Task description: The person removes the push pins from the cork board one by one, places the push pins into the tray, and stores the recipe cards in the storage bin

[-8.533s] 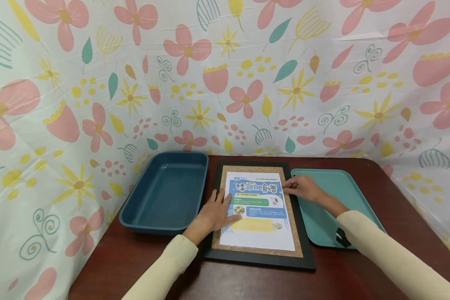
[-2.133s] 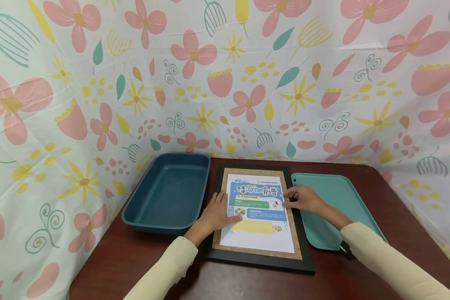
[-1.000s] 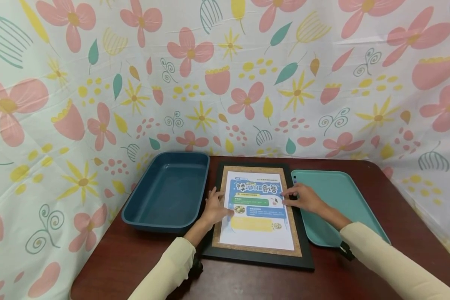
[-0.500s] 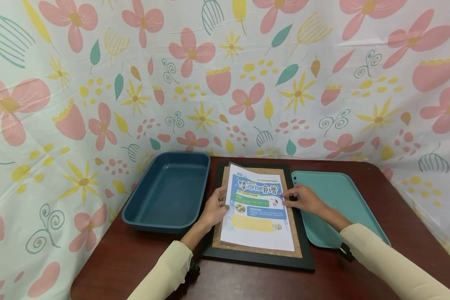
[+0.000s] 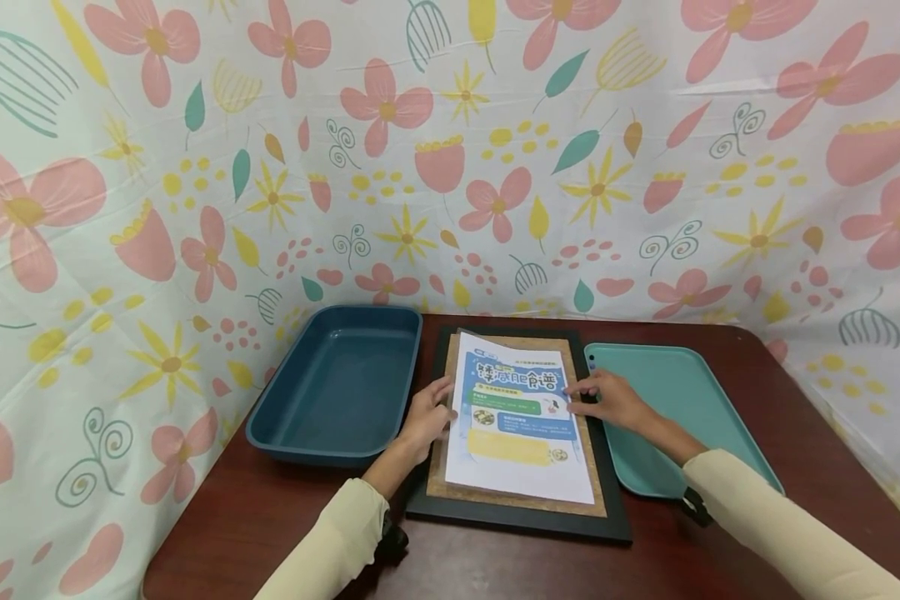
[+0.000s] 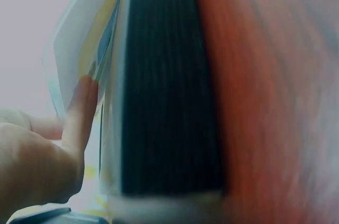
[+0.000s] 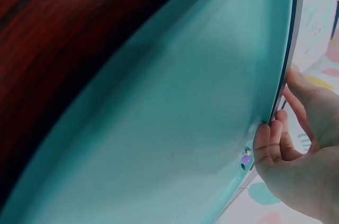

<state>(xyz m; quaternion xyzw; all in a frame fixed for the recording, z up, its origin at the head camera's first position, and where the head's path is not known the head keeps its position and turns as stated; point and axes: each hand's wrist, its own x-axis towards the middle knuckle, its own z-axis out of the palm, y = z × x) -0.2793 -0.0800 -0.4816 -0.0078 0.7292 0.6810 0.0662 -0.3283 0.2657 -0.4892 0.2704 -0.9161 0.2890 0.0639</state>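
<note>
A printed sheet of paper, with blue, green and yellow blocks, lies on a cork board framed in black. Its left side stands raised off the cork, the upper left corner bent up. My left hand pinches that left edge between thumb and fingers; in the left wrist view the paper bows up by the fingers. Along the right edge, my right hand touches the sheet with loosely bent fingers, thumb and index apart. The right wrist view hides those fingertips behind the frame edge.
A deep blue bin stands left of the board. Right of it lies a teal tray with a few small purple, white and dark pieces at its far left corner. A flowered cloth hangs behind the brown table.
My left hand, earlier flat across the sheet's left side, has drawn back to its edge and lifted it off the cork. The right hand has stayed at the right edge.
</note>
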